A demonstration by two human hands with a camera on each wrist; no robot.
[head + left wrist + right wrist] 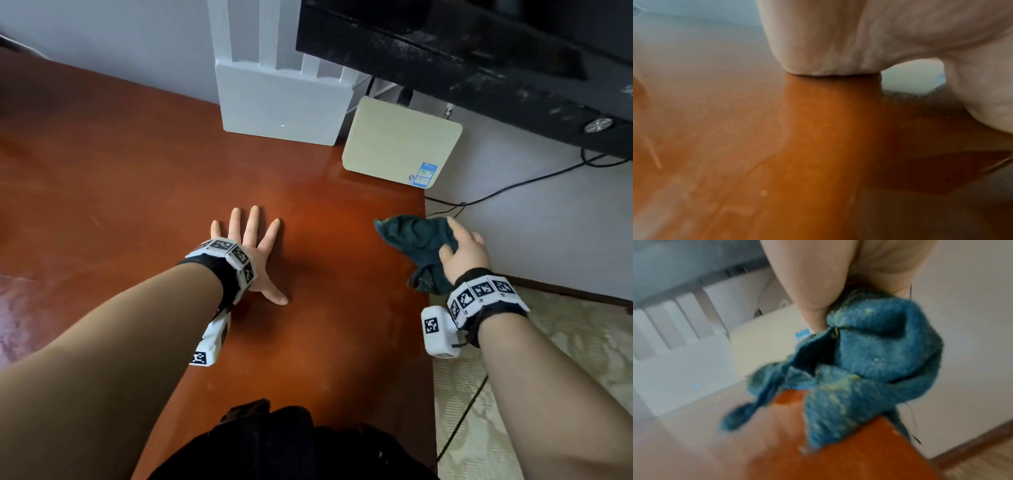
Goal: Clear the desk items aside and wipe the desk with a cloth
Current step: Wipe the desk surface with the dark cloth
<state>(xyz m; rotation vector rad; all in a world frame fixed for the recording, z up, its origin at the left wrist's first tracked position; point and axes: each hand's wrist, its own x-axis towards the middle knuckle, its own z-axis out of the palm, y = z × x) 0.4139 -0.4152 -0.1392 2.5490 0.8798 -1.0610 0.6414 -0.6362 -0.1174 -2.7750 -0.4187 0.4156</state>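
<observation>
One cloth (416,246) bunched in the right hand's (464,251) fingers; left hand (251,255) flat, fingers spread, beside two boxes.

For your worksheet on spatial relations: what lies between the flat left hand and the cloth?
Only bare desk between the left hand and the cloth, shown in the head view.
</observation>
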